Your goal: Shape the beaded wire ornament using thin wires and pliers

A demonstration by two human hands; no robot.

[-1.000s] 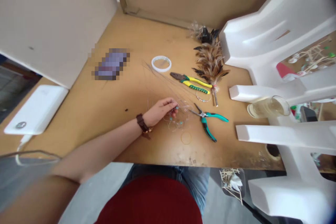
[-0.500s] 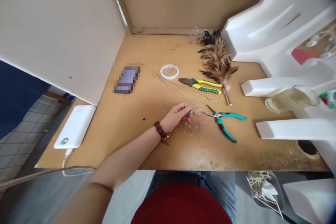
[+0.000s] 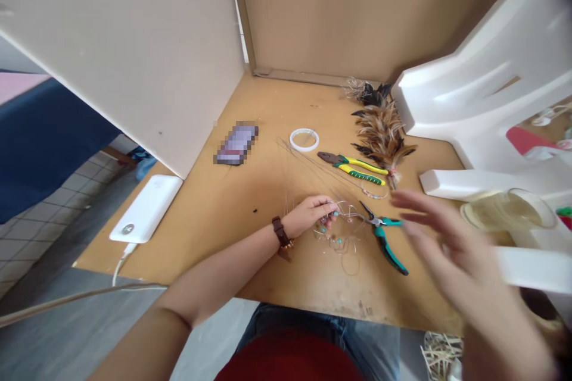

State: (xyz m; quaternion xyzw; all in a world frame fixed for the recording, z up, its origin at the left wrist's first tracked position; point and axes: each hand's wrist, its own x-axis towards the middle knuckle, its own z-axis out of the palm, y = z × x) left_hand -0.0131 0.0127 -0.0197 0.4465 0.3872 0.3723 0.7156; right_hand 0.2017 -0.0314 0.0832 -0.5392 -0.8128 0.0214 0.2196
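My left hand (image 3: pixel 309 218), with a dark strap on its wrist, pinches a thin wire strung with small turquoise beads (image 3: pixel 338 241). Loops of the wire spread over the table beside the fingers. To the right lie long-nose pliers with teal handles (image 3: pixel 389 255), jaws apart. My right hand (image 3: pixel 458 250) hovers above the right side, blurred, fingers stretched and thumb apart, nothing visible in it. It partly covers the teal handles. Pliers with yellow and green handles (image 3: pixel 361 176) lie farther back, near a short beaded strand (image 3: pixel 374 194).
A white ring-shaped roll (image 3: pixel 304 140), loose wires and a pixelated phone (image 3: pixel 238 144) lie left of centre. Brown feathers (image 3: pixel 382 131) lie at the back right. A cup of pale liquid (image 3: pixel 485 214) stands by white plastic furniture (image 3: pixel 447 181). A white power bank (image 3: pixel 147 208) sits front left.
My right hand has come into view from the right, over the teal pliers. The camera view has shifted, while my left hand keeps its pinch on the beaded wire.
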